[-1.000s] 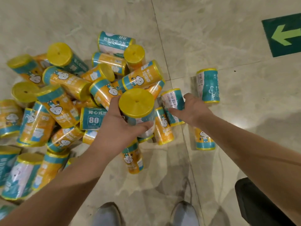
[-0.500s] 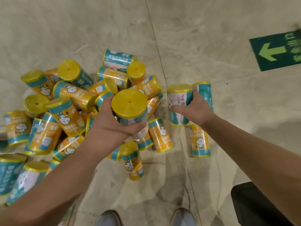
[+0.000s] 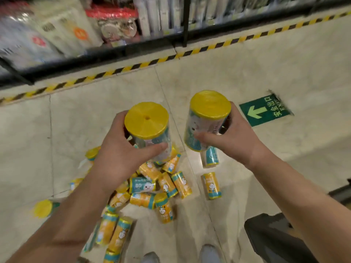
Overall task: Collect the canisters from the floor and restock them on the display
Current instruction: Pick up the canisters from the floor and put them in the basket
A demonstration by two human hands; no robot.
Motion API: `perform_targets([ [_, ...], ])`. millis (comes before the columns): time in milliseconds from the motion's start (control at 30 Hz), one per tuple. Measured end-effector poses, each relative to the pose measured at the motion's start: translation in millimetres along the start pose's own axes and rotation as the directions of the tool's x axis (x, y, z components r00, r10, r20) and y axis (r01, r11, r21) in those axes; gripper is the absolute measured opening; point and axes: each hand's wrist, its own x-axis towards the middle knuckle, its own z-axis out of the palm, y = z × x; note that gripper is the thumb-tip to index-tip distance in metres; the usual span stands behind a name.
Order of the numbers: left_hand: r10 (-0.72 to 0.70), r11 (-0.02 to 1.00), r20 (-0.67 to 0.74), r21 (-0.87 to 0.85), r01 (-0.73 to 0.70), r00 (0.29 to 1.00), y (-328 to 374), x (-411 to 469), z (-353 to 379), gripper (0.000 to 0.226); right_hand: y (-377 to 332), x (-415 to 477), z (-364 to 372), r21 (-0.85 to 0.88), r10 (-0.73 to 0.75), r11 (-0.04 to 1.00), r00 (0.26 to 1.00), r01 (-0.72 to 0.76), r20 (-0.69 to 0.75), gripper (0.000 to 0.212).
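My left hand (image 3: 117, 154) grips a yellow-lidded canister (image 3: 147, 123) upright, well above the floor. My right hand (image 3: 230, 138) grips a second canister (image 3: 208, 114) with a yellow lid and a teal and white label, held at the same height. Below them a pile of yellow and teal canisters (image 3: 148, 188) lies scattered on the beige tiled floor. One canister (image 3: 211, 185) lies apart to the right of the pile, another (image 3: 209, 156) just under my right hand. A further one (image 3: 42, 208) lies to the left.
A shelf unit (image 3: 95, 25) full of packaged goods runs along the top, edged by a black and yellow striped floor line (image 3: 152, 62). A green exit arrow sign (image 3: 265, 111) is stuck to the floor at right. My shoes (image 3: 209, 252) show at the bottom, a dark object (image 3: 275, 240) at lower right.
Both hands have lifted their canisters up away from the pile. The view has risen and tilted up, so the pile looks smaller and the shelves have come into sight.
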Motion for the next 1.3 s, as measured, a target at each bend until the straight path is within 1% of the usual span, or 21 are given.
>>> perform_targets([
  [133, 0.100, 0.995, -0.003, -0.014, -0.100, 0.995, 105.4, -25.6, -52.5, 0.079, -100.5, -43.0, -49.8, 0.054, -0.067, 0.996, 0.997, 0.069, -0.035, 0.075],
  [200, 0.137, 0.990, -0.001, -0.034, -0.137, 0.991, 158.2, -41.4, -79.8, 0.081, -155.6, -63.5, -75.3, 0.050, -0.131, 0.990, 0.991, 0.133, -0.041, 0.078],
  [400, 0.235, 0.968, -0.042, -0.075, -0.238, 0.971, 305.6, -105.2, -153.4, 0.091, -318.9, -132.6, -140.6, 0.023, -0.302, 0.953, 0.953, 0.302, -0.012, 0.077],
  [533, 0.288, 0.946, -0.071, -0.132, -0.295, 0.955, 385.6, -152.0, -195.4, 0.082, -408.8, -181.6, -170.2, 0.025, -0.366, 0.930, 0.930, 0.366, -0.024, 0.079],
  [600, 0.304, 0.937, -0.085, -0.155, -0.314, 0.949, 416.1, -171.5, -213.4, 0.080, -440.8, -205.1, -180.2, 0.037, -0.383, 0.923, 0.923, 0.384, -0.035, 0.079],
  [667, 0.328, 0.919, -0.107, -0.193, -0.343, 0.939, 441.7, -190.3, -228.3, 0.073, -464.4, -228.0, -186.5, 0.021, -0.414, 0.910, 0.909, 0.415, -0.039, 0.076],
  [800, 0.388, 0.878, -0.147, -0.241, -0.413, 0.910, 471.4, -220.7, -250.9, 0.069, -492.3, -259.9, -187.8, -0.013, -0.466, 0.885, 0.882, 0.466, -0.071, 0.064],
  [900, 0.398, 0.866, -0.178, -0.250, -0.432, 0.900, 472.7, -238.2, -265.8, 0.073, -504.1, -272.2, -182.1, -0.037, -0.488, 0.873, 0.869, 0.486, -0.087, 0.062],
  [1000, 0.396, 0.864, -0.214, -0.242, -0.441, 0.893, 469.3, -250.0, -280.9, 0.079, -517.0, -277.4, -173.1, -0.001, -0.510, 0.859, 0.853, 0.513, -0.109, 0.061],
  [1200, 0.374, 0.871, -0.242, -0.240, -0.429, 0.895, 462.3, -253.6, -312.2, 0.079, -542.9, -282.4, -150.0, 0.027, -0.552, 0.831, 0.831, 0.555, -0.076, 0.056],
  [1300, 0.370, 0.869, -0.258, -0.244, -0.430, 0.893, 452.4, -257.6, -324.4, 0.078, -548.7, -281.3, -134.7, 0.059, -0.557, 0.827, 0.829, 0.559, -0.049, 0.058],
])
